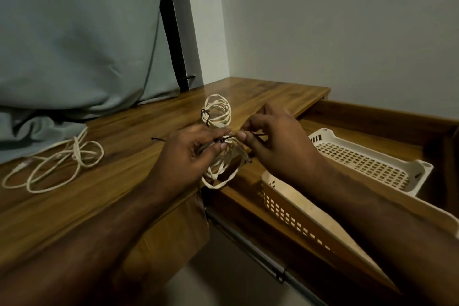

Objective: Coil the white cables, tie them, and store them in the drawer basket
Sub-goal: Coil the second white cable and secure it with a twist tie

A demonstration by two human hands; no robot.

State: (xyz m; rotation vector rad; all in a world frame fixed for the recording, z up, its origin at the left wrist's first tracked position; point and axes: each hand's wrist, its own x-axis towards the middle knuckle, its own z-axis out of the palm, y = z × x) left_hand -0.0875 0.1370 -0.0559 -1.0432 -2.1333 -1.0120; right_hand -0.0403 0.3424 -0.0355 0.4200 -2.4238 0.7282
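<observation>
My left hand [191,149] grips a coiled white cable [221,169] at the table's front edge, with its loops hanging below my fingers. A dark tie [227,138] is wrapped round the coil, and my right hand [275,139] pinches one end of that tie. Behind my hands lies a second white coil [218,109], bound with a dark tie. A loose white cable [57,166] sprawls uncoiled at the left of the wooden table [111,194]. The open drawer [372,117] to the right holds a cream perforated basket [367,159].
A second cream basket [293,206] sits nearer to me in the drawer, partly under my right forearm. Grey-green cloth [74,45] hangs at the back left and spills onto the table. A plain wall stands behind the drawer.
</observation>
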